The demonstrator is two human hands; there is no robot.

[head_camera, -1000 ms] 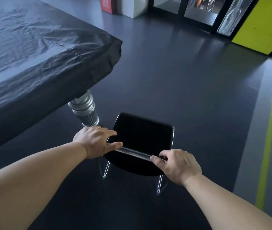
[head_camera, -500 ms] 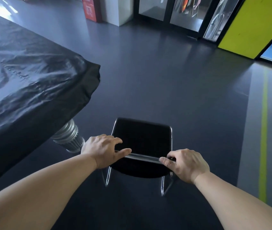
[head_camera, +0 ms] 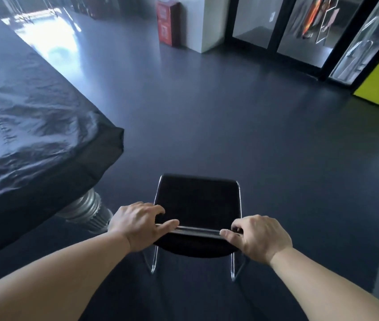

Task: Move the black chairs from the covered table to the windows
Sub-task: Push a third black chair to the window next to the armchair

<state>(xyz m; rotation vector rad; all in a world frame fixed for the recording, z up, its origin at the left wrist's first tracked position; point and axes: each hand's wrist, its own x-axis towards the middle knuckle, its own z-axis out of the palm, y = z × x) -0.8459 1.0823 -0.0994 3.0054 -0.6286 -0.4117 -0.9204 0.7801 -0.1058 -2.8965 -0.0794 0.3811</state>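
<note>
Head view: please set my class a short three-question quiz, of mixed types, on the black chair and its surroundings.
1. True or false: the left hand and the right hand both grip the backrest of the black chair.
2. The covered table stands: A) to the chair's left, B) to its right, C) out of view.
3. Fill in: the box beside the white pillar is ___ in colour.
Key: 1 true; 2 A; 3 red.
</note>
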